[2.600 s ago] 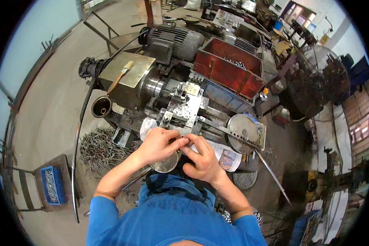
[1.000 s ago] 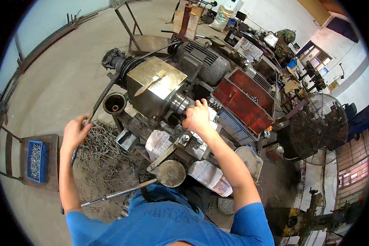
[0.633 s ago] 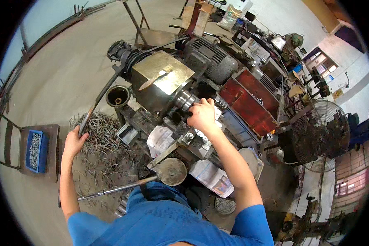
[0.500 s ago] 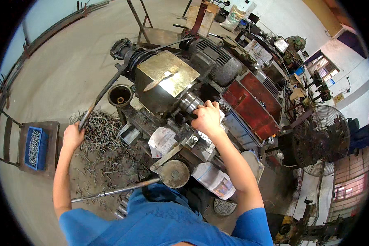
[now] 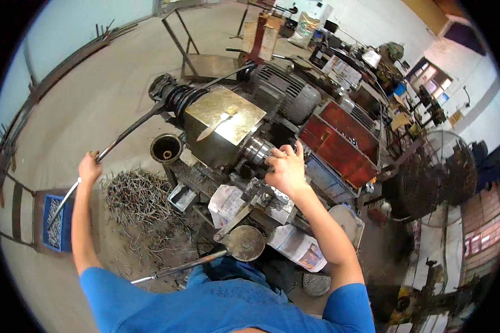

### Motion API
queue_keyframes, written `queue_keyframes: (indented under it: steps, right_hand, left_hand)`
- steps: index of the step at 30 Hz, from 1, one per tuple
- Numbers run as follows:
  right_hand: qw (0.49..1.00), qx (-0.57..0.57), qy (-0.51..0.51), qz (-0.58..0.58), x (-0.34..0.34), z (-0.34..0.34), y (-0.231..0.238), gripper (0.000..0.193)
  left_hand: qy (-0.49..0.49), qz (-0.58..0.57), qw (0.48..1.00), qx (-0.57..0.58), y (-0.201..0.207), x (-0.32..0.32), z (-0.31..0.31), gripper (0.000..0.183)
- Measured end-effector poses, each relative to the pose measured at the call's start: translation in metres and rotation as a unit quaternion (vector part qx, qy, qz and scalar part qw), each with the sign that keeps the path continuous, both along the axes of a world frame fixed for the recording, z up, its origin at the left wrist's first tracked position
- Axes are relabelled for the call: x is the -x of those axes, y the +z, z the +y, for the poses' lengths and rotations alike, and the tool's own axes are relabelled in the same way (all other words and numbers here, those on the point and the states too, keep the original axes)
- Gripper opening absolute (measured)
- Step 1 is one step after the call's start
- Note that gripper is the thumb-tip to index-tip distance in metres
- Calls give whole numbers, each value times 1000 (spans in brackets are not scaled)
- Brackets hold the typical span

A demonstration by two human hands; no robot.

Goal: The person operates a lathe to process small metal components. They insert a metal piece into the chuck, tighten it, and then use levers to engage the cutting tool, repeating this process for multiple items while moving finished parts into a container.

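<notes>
My left hand [image 5: 90,166] is closed round a long dark lever [image 5: 129,136], which slopes up to the ringed end of the machine's spindle. Beyond that hand, a thin bright rod [image 5: 64,203] stretches over the blue box. On the right, my right hand [image 5: 286,172] is at the bright steel chuck [image 5: 256,150], fingers curled and thumb side toward its face. What the fingertips pinch is hidden. Between my hands stands the headstock [image 5: 222,116] with a brass-coloured top, a flat pointed piece [image 5: 214,129] lying on it.
A second lever [image 5: 189,265] reaches left from a round disc [image 5: 246,243] near my lap. Metal scraps [image 5: 139,197] pile on the floor at left, beside a blue box [image 5: 66,222] of small parts. A red bin [image 5: 339,139], a motor [image 5: 288,91] and a fan [image 5: 430,172] stand right.
My left hand has moved up and outward to the left with the lever. My right hand stays at the chuck, its fingers now more raised. The view has shifted slightly.
</notes>
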State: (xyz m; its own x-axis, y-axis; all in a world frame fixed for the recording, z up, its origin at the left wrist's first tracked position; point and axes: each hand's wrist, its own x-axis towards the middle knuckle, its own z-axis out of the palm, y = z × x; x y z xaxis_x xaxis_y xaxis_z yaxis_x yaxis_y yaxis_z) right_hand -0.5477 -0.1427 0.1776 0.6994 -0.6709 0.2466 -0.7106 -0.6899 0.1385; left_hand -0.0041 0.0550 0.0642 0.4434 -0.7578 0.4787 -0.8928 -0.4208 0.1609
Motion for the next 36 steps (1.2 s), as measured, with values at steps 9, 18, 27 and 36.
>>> queue_keyframes:
  steps: [9, 18, 27, 36]
  right_hand:
    - [984, 32, -105, -138, 165, 71, 6, 38]
    - [870, -65, -461, -162, 382, 194, -84, 39]
    - [752, -8, -659, -22, 466, 311, -179, 29]
    - [696, -152, -683, -163, 304, 374, -169, 27]
  left_hand:
    - [-94, 227, 926, -287, -171, 197, -53, 55]
    - [-103, 97, 962, -232, -176, 158, -109, 15]
    - [-190, 233, 911, -283, -125, 190, -70, 36]
    - [-184, 296, 893, -285, -160, 162, -56, 39]
